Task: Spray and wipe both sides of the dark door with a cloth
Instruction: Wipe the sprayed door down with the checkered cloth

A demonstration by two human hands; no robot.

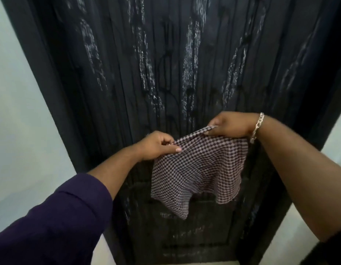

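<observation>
The dark door [127,64] fills the view in front of me, its grooved surface streaked with white foamy spray running down in several vertical bands. A checked purple-and-white cloth [200,169] hangs spread out in front of the door's lower half. My left hand [158,145] pinches the cloth's upper left corner. My right hand [230,125], with a silver chain bracelet on the wrist, pinches the upper right corner, slightly higher. The cloth's lower edge hangs loose.
A pale wall [15,111] stands to the left of the door. Another strip of pale wall and light floor [318,188] shows at the lower right. The door's lower panels [185,236] reach down to the floor.
</observation>
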